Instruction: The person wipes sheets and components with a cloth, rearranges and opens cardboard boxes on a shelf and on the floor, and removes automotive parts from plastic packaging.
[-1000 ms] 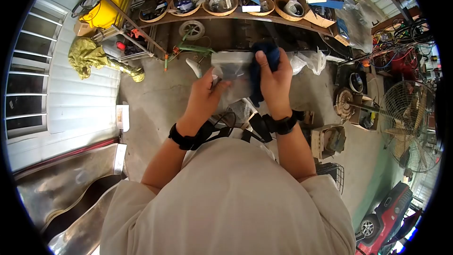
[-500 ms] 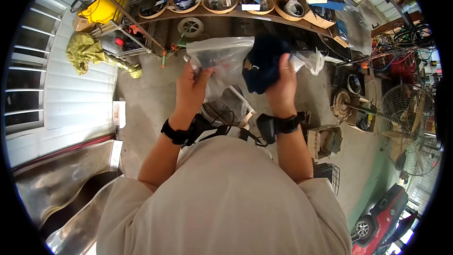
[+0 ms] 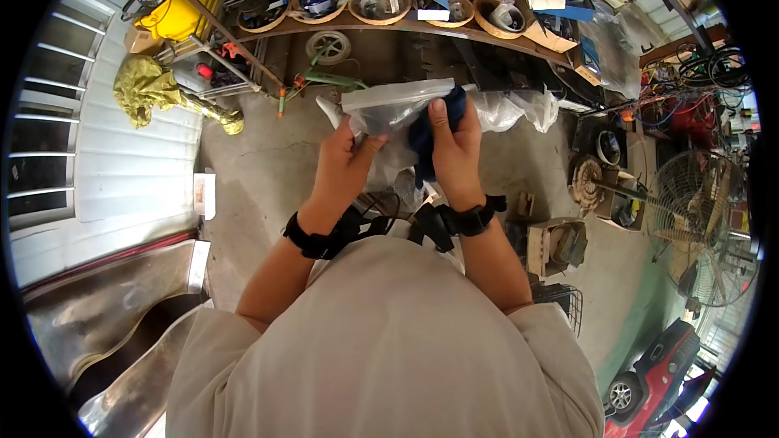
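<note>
In front of my chest, my left hand [image 3: 337, 172] is closed on the left side of a clear zip-top plastic bag [image 3: 388, 113]. The bag's zip edge runs along the top, tilted slightly up to the right. My right hand [image 3: 458, 158] grips a soft dark blue cloth item [image 3: 422, 144], with its thumb at the bag's upper right corner. Part of the cloth hangs behind the bag and below the thumb. Its exact kind is hard to make out, and I cannot tell whether any of it lies inside the bag.
Ahead, a shelf [image 3: 357, 28] carries several baskets of packaged parts. A spoked wheel [image 3: 328, 48] lies beneath it. On the right stand a large fan [image 3: 694, 219] and a cardboard box [image 3: 557, 245]. Bent metal sheets [image 3: 122, 300] lean at left.
My right hand has brought the dark blue cloth leftward and down against the bag, its thumb now on the bag's corner. The left hand and bag have shifted slightly right and down.
</note>
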A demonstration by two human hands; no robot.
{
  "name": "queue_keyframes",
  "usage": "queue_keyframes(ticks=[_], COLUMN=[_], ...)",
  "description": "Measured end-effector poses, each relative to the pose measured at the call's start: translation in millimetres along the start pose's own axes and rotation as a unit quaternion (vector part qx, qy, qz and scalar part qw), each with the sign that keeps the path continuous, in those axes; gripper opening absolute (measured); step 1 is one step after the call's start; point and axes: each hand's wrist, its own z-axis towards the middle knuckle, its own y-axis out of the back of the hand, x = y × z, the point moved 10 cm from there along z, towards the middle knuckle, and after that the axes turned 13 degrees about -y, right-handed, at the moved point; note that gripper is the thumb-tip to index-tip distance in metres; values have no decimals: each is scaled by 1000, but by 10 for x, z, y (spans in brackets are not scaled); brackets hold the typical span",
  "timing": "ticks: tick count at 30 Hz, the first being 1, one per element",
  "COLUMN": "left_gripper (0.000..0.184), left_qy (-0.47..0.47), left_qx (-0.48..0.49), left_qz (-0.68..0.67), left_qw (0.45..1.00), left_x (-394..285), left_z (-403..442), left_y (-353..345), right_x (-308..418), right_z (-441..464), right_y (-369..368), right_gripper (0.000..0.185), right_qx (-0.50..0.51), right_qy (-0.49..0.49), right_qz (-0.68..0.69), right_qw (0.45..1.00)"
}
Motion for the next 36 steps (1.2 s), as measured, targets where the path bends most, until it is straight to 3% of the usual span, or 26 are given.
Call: queue_keyframes(ticks=[8, 11, 14, 15, 19, 25, 31, 34, 36], left_gripper=[27, 27, 27, 27, 27, 23, 26, 25, 24], left_qy=[4, -8, -3, -8, -35, -31, -11, 16, -17], left_qx=[-7, -39, -68, -76, -102, -96, -149, -125, -115], left_qz=[-46, -60, -65, -65, -86, -87, -125, -96, -97], left_qw=[999, 997, 996, 995, 991, 991, 981, 987, 988], left_x=[0, 75, 117, 148, 72, 33, 114, 155, 33], left_z=[59, 84, 99, 88, 105, 85, 107, 93, 104], left_y=[-47, 58, 176, 200, 174, 92, 202, 188, 138], right_x=[41, 25, -42, -55, -40, -100, -360, -271, -279], right_z=[70, 90, 110, 26, -72, -24, -32, -173, -89], right_y=[112, 210, 235, 120, -118, -115, 14, -180, -112], right_gripper=[24, 26, 31, 37, 41, 40, 36, 34, 34], right_qx=[-22, -35, 10, 55, 92, 85, 103, 85, 40], right_qy=[-4, -18, -26, -81, -4, -5, -72, 48, 33], right_qz=[-5, 146, 171, 160, -17, -48, -21, -99, -106], right_qw=[1000, 988, 985, 982, 996, 995, 992, 990, 993])
